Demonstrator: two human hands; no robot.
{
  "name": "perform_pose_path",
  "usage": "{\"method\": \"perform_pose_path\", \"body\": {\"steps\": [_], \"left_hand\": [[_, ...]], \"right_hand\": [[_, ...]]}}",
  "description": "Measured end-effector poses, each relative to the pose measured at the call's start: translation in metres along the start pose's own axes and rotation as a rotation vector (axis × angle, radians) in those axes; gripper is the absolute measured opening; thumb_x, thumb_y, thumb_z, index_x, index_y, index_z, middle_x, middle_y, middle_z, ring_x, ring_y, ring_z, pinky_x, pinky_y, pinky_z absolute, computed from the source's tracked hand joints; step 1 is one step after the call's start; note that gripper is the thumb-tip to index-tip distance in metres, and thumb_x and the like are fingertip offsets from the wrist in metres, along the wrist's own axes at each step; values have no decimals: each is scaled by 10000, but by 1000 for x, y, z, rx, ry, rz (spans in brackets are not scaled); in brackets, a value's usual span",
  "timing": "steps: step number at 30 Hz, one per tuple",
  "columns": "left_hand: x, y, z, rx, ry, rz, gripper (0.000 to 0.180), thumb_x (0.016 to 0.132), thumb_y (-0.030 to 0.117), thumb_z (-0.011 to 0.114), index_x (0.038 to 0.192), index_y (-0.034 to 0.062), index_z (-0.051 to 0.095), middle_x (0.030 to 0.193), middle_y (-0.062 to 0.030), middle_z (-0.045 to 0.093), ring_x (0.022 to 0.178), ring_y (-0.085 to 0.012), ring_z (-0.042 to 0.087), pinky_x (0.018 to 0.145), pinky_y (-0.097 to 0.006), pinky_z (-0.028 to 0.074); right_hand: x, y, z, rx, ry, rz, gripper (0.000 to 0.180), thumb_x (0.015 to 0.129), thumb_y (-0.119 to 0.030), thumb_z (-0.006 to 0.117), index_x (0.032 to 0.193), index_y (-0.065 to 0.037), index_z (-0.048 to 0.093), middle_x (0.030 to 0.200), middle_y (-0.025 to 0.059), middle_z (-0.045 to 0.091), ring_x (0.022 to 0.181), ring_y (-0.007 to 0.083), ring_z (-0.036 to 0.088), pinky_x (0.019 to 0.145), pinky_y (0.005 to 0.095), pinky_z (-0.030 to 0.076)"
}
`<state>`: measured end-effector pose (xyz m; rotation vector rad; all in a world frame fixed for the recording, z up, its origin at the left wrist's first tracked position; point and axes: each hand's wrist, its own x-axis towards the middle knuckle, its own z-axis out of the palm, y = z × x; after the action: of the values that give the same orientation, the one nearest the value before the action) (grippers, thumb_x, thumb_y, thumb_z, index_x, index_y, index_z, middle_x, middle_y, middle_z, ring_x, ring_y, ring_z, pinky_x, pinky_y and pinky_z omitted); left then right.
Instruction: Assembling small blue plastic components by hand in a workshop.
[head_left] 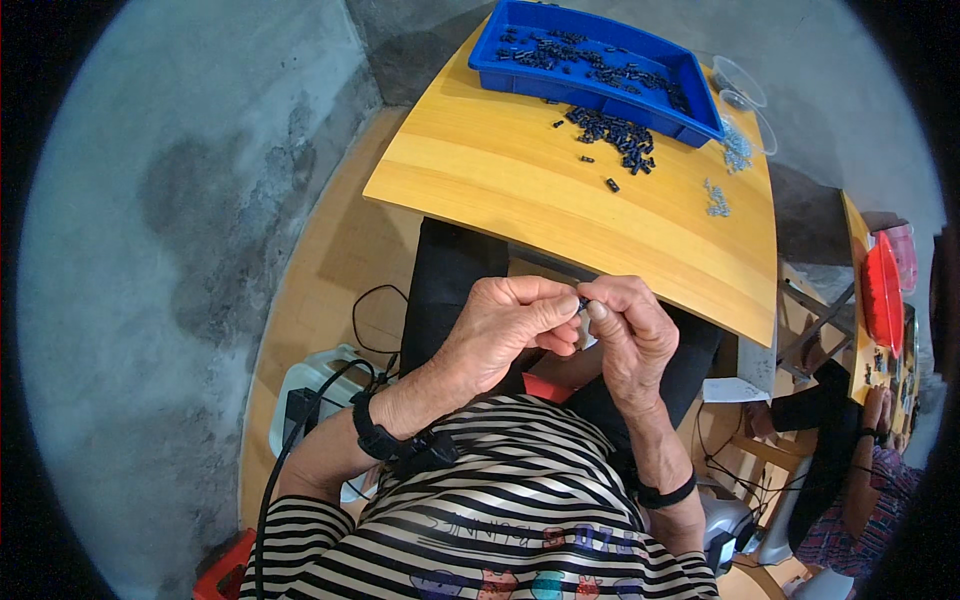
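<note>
My left hand and my right hand meet above my lap, just short of the table's near edge. Between their thumbs and forefingers they pinch a small dark part, mostly covered by the fingertips. Farther off on the wooden table lies a loose pile of small black parts, with a single black part nearer to me. Behind the pile stands a blue tray with many more black parts in it. On the right are small shiny clear or silvery pieces.
Two clear round containers stand at the table's far right, with more shiny pieces by them. A stained grey wall rises on the left. To the right, another person works at a second table with a red basin. Cables trail below.
</note>
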<state>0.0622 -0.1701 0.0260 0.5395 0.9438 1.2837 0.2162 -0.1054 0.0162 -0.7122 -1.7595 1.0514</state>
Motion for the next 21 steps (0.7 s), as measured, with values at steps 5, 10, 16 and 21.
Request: {"method": "perform_pose_path", "body": {"steps": [5, 10, 16, 21], "left_hand": [[-1, 1, 2, 88, -18, 91, 241, 906, 187, 617, 1020, -25, 637, 834, -71, 664, 687, -112, 632, 615, -235, 536], [-1, 2, 5, 84, -33, 83, 243, 907, 186, 617, 1019, -29, 636, 829, -72, 660, 682, -113, 631, 610, -234, 535], [-1, 0, 9, 65, -5, 93, 223, 916, 138, 600, 1015, -57, 643, 783, -80, 652, 661, -101, 624, 614, -196, 537], [3, -7, 6, 83, 35, 160, 225, 902, 141, 616, 1020, -49, 636, 791, -86, 661, 657, -126, 632, 595, -232, 531]], "right_hand": [[0, -4, -4, 107, -19, 122, 127, 796, -7, 669, 922, 2, 680, 851, 85, 640, 763, 155, 591, 690, 254, 469], [2, -4, -8, 52, -14, 89, 131, 783, -3, 677, 913, -2, 665, 842, 79, 644, 746, 147, 594, 672, 239, 466], [4, -1, -11, -207, -31, -262, 166, 730, 35, 707, 883, -6, 656, 814, 99, 654, 746, 205, 638, 665, 270, 503], [1, -5, -1, -301, 4, -313, 163, 731, 47, 701, 882, 11, 650, 849, 128, 642, 729, 231, 644, 650, 288, 513]]}}
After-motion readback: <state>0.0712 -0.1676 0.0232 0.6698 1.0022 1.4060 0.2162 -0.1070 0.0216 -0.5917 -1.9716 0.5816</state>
